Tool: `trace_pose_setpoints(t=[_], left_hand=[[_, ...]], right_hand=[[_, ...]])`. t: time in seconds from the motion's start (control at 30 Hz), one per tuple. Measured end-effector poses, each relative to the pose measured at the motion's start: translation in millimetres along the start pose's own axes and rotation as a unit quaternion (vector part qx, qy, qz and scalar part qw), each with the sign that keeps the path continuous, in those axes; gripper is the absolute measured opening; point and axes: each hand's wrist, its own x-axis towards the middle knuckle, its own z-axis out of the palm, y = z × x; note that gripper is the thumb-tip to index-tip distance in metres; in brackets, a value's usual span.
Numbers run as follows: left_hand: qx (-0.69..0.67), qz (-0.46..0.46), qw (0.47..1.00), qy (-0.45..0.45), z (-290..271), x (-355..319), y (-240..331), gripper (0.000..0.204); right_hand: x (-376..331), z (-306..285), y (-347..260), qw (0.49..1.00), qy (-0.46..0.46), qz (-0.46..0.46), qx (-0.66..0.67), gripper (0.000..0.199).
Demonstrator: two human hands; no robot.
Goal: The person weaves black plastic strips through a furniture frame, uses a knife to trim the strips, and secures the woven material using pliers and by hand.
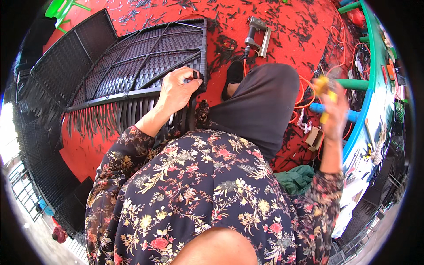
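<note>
A black woven rattan panel (128,66) on a metal frame lies at my left, and loose strip ends (101,117) hang in a fringe from its near edge. My left hand (176,90) is closed at the panel's near right corner, thumb and fingers pinching a black rattan strip (195,79) there. Raised out to the right is my right hand (334,112), wrapped round a yellow hand tool (326,88). Motion smears that hand and the tool, so the tool's exact kind cannot be told.
An air stapler (256,35) with an orange hose (304,99) lies on the red floor covering (291,26) ahead, among scattered black offcuts. On the right stand a green and blue tubular frame (370,66), a small cardboard box (314,138) and green cloth (298,179). A green chair (62,11) is far left.
</note>
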Motion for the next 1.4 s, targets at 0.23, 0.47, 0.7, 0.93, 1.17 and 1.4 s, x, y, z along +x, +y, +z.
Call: trace_pose_setpoints(t=[0.23,0.47,0.7,0.93,1.17,1.4], left_hand=[[-0.143,-0.068,0.986,-0.043,7.6,6.2,-11.7,0.009],[-0.149,-0.121,0.98,-0.055,3.6,6.2,-4.1,0.01],[-0.153,-0.149,0.975,-0.059,2.2,7.0,-0.2,0.009],[-0.156,-0.133,0.976,-0.067,1.8,6.3,-3.4,0.01],[-0.147,-0.117,0.979,-0.079,0.1,6.5,-6.1,0.01],[-0.19,-0.115,0.973,-0.068,5.7,6.5,-14.6,0.01]], right_hand=[[26.4,158.5,46.4,0.976,-0.18,0.007,-0.123,0.048],[11.6,168.4,70.5,0.944,-0.191,-0.115,-0.242,0.055],[12.3,169.5,72.7,0.928,-0.207,-0.137,-0.278,0.058],[12.7,170.1,72.4,0.927,-0.223,-0.143,-0.264,0.055],[14.9,170.1,75.3,0.928,-0.244,-0.137,-0.248,0.046],[14.7,171.0,73.2,0.952,-0.206,-0.006,-0.229,0.039]])
